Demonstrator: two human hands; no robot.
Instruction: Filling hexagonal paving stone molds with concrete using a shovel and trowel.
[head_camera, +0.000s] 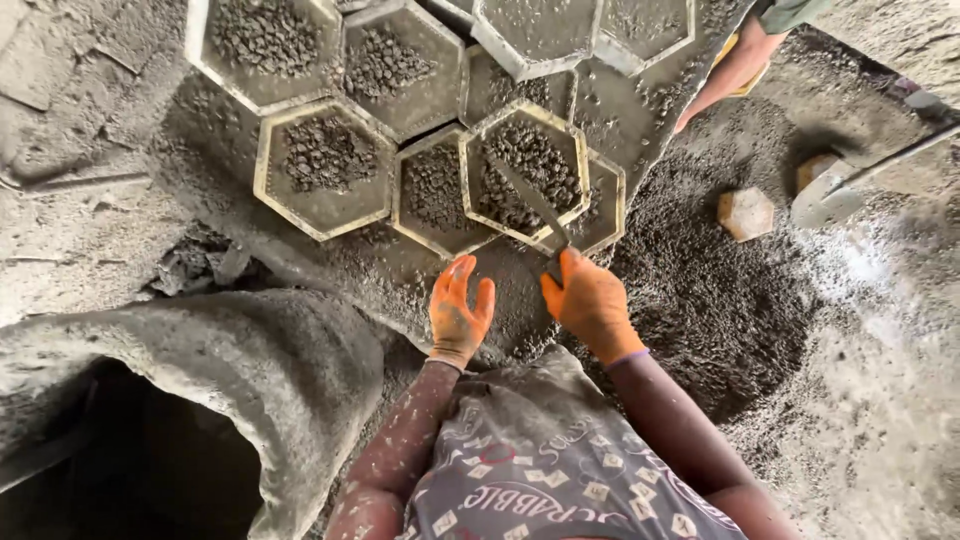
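Head view, looking down: I see both hands wearing orange gloves over a wet grey concrete slab (560, 90).

1. Right hand (592, 303): closed around the handle of a trowel (535, 200). The blade runs up and to the left from the fist and lies across a hexagonal mould (524, 172) filled with dark gravel. That mould is tilted and rests partly on the neighbouring moulds.
2. Left hand (459, 312): open, fingers spread, holding nothing. It sits just beside the right hand, over the bare slab edge below the moulds.
3. Other hexagonal moulds (325, 165) lie packed side by side on the slab, each with a heap of gravel inside a pale rim.
4. Right of the slab lies a pile of dark gravel mix (715, 300). A small hexagonal block (745, 213) sits on it, and a shovel (835, 195) lies just beyond.
5. Another person's arm (730, 75) reaches in from the top right edge, well apart from my hands.
6. A grey sack-like opening (250, 380) occupies the lower left.
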